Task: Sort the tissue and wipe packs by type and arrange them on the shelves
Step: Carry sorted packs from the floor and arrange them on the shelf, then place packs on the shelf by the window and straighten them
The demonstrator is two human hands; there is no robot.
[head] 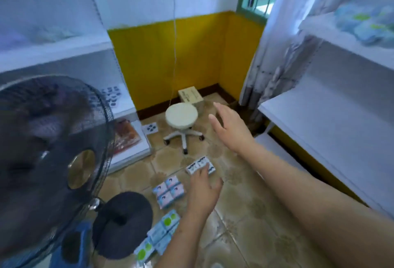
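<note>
The left hand (202,191) reaches down to the tiled floor (245,214) and its fingers (202,170) lie on a white pack (200,165) with dark print; whether they curl round it or only touch it cannot be told. The right hand (230,127) is raised above the floor with fingers spread and straight, holding nothing.

Just beside the left hand, on the floor, lies a block of pink-and-blue packs (168,191). Nearer the person lies a heap of packs with green dots (157,235), next to the round black base (122,225) of a fan (49,150) that fills the left of the view.

A white shelf (330,122) stands on the right, and a higher board there carries blurred blue packs (366,24). Another shelf (64,50) stands on the left, with orange packs (125,135) on its lowest board. A stool (181,116) stands farther back, with a small box (190,96) behind it by the yellow wall (170,60).
</note>
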